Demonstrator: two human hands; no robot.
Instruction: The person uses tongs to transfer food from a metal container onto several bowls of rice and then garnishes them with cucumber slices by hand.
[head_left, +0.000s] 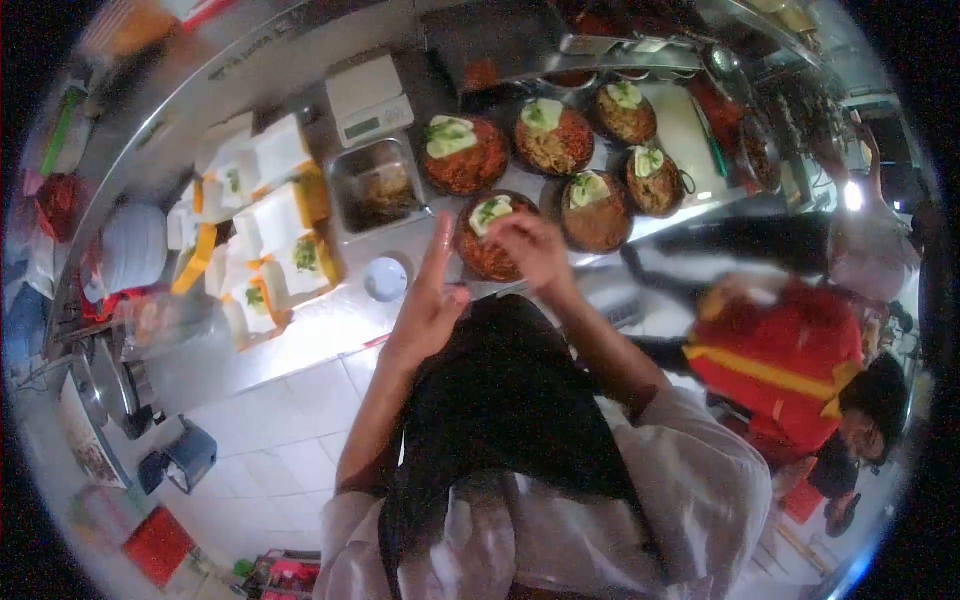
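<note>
My left hand (432, 310) is raised beside the nearest plate, fingers stretched upward and thumb apart, with nothing seen in it. Over that round dark plate of reddish food (487, 262) reaches my right hand (536, 250). Its fingers are bent together close to the pale slices with green leaf garnish (490, 212); anything small between them is too blurred to make out. Similar garnished plates stand beyond, among them a red-topped one (467, 165) and a brown-topped one (594, 224). A small white bowl (385, 279) sits left of my left hand.
A metal pan with brown contents (376, 187) stands behind the bowl, below a digital scale (366, 95). Open white and yellow takeaway boxes (265, 228) hold greens at left. A person in a red and yellow top (775, 350) is close on the right.
</note>
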